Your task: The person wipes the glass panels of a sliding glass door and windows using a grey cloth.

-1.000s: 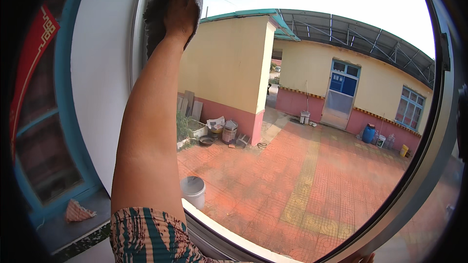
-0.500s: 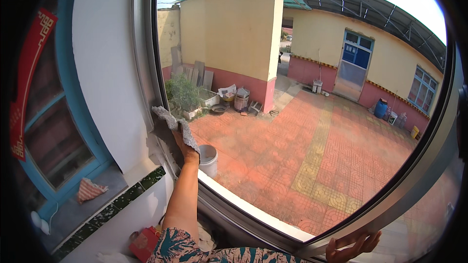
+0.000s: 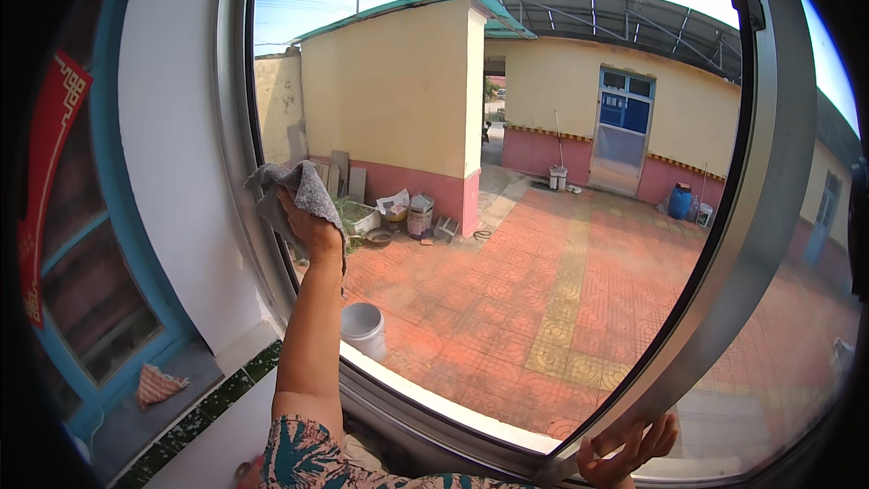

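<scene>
My left arm reaches forward and up to the left side of a metal window frame (image 3: pixel 237 118). In my left hand (image 3: pixel 310 228) is a grey cloth (image 3: pixel 317 192), bunched over the fingers and lying against the frame's left upright. The cloth hides most of those fingertips. Low on the right, my right hand (image 3: pixel 627 455) is by the bottom corner of the window sash (image 3: pixel 701 344). Its fingers are apart and loosely bent, with nothing seen in them. Whether it bears on the sash, I cannot tell.
A white bucket (image 3: pixel 363 330) stands just beyond the sill (image 3: pixel 434 403). Outside lies a red-paved yard (image 3: pixel 462 308) with plants, containers and a blue barrel (image 3: pixel 680 202). To the left are a blue-framed window (image 3: pixel 109 217) and a crumpled striped cloth (image 3: pixel 160 386) on a ledge.
My left hand has moved up along the frame's left upright with the grey cloth. The view has shifted, showing more sky. My right hand stays near the sash's lower corner.
</scene>
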The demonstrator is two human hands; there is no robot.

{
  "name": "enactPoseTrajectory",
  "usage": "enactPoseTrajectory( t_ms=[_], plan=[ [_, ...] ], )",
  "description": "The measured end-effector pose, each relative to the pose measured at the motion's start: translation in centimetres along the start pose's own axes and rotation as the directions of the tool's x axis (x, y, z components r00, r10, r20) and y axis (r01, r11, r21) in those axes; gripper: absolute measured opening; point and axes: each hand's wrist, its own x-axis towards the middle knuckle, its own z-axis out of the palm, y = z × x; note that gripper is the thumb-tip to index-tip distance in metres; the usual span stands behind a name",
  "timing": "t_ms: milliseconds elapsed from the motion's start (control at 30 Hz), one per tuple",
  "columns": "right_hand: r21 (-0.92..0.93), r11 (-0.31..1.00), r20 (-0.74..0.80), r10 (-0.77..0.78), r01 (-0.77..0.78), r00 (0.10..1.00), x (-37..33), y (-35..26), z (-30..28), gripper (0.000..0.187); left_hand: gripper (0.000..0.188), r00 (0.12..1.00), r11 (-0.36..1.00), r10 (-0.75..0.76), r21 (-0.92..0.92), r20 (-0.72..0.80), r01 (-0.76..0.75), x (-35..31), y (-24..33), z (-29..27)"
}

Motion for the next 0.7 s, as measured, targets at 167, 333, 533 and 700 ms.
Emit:
enactPoseTrajectory(
  t_ms=[167, 333, 533, 700],
  plan=[
    [-0.046, 0.999, -0.024, -0.026, 0.025, 0.999, 0.3, 0.4, 0.1, 0.069, 0.072, 0.868, 0.858, 0.463, 0.155, 0.181, -0.490, -3.2, 15.3, 5.4],
    [-0.033, 0.999, -0.026, -0.028, 0.027, 0.999, 0.7, 0.3, 0.0, 0.072, 0.073, 0.541, 0.630, 0.744, -0.141, 0.393, -0.764, -10.1, 24.7, 4.9],
    [-0.040, 0.999, 0.014, -0.014, 0.015, 1.000, 0.7, 0.5, -0.2, 0.082, 0.075, 0.313, 0.429, 0.902, -0.543, 0.297, -0.722, -12.0, 29.0, 7.9],
    [-0.066, 0.998, 0.042, 0.004, -0.001, 0.999, 0.2, 1.1, -0.9, 0.084, 0.068, 0.438, 0.430, 0.898, -0.277, 0.037, -0.859, -2.2, 28.0, 9.4]
  ],
)
